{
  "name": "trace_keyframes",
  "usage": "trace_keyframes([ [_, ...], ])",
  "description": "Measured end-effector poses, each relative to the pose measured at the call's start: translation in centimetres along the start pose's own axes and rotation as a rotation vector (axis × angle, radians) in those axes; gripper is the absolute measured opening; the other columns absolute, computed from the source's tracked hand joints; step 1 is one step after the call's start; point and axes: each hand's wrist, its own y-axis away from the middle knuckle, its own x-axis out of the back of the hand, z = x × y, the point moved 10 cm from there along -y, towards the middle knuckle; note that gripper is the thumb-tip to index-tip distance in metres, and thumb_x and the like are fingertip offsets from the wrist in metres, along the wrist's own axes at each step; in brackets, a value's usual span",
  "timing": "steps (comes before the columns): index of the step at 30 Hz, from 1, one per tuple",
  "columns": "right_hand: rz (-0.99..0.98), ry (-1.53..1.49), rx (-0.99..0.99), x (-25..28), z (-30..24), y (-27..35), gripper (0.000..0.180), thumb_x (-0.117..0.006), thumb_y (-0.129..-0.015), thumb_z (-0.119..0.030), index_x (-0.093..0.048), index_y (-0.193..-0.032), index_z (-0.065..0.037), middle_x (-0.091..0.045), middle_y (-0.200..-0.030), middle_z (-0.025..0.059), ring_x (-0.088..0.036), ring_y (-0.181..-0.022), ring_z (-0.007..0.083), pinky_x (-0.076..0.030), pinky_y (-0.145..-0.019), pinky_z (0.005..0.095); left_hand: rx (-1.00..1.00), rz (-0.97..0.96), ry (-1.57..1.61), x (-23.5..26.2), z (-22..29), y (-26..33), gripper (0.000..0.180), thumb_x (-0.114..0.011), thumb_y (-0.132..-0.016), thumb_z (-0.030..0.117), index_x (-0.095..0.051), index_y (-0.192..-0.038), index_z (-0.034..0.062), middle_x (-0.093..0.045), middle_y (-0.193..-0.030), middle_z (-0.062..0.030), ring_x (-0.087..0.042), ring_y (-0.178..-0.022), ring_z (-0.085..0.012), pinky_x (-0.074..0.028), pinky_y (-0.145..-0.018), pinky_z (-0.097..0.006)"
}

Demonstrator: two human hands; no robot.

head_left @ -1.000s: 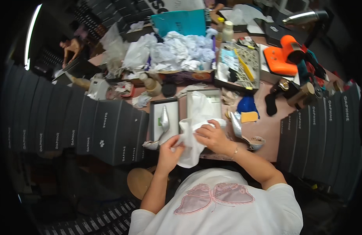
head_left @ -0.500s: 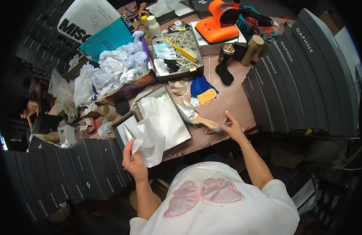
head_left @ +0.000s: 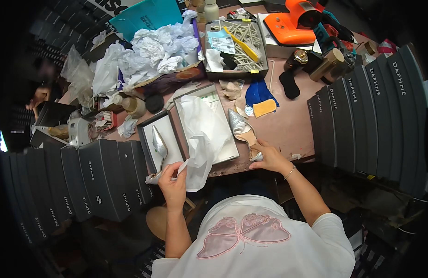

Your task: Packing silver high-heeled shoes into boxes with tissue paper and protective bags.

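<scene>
My left hand [head_left: 173, 181] is closed in a pinch on the edge of a sheet of white tissue paper [head_left: 200, 143]. This sheet drapes over an open shoe box part [head_left: 223, 109] and hangs past its near edge. Fingers of my right hand [head_left: 271, 158] wrap the heel end of a silver pointed shoe [head_left: 244, 132], whose toe points away from me on the table. A second silver shoe [head_left: 159, 142] lies on its side in the grey-edged box part [head_left: 142, 134] to the left, its heel end close to my left hand.
Tall stacks of dark shoe boxes [head_left: 107, 178] flank me, with another stack [head_left: 357, 120] at right. Behind the shoes lie a yellow sponge [head_left: 264, 108] and blue cloth [head_left: 257, 92]. Farther back are crumpled paper [head_left: 154, 51], a tray of white sticks [head_left: 237, 46] and an orange machine [head_left: 288, 28].
My right hand has moved in and closed around the shoe's heel end, and the shoe has turned more upright in view. My left hand still grips the tissue; the other shoe is now more exposed.
</scene>
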Motion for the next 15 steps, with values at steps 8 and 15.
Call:
trace_keyframes([
  [8, 0.183, -1.022, -0.151, 4.8, -2.3, 6.4, 0.054, -0.071, -0.075, -0.028, -0.062, -0.113, 0.009, -0.066, -0.104, 0.0189, -0.066, -0.091, 0.0228, -0.051, -0.077, 0.0295, -0.001, -0.032, 0.266, -0.7, -2.9, -1.6, 0.015, -0.065, -0.087, 0.005, -0.066, -0.098, -0.0048, -0.059, -0.084, -0.0012, -0.054, -0.076, -0.0064, -0.044, -0.068, -0.020],
  [15, 0.192, -1.324, 0.209, 6.3, -16.5, 17.6, 0.075, -0.070, -0.072, -0.052, -0.062, -0.103, 0.016, -0.062, -0.099, 0.0347, -0.065, -0.091, 0.0458, -0.054, -0.082, 0.0516, -0.267, 0.059, 0.383, 0.8, 2.3, 0.2, 0.013, -0.066, -0.086, 0.003, -0.068, -0.098, -0.0020, -0.055, -0.082, 0.0017, -0.050, -0.072, -0.0061, -0.040, -0.065, -0.020],
])
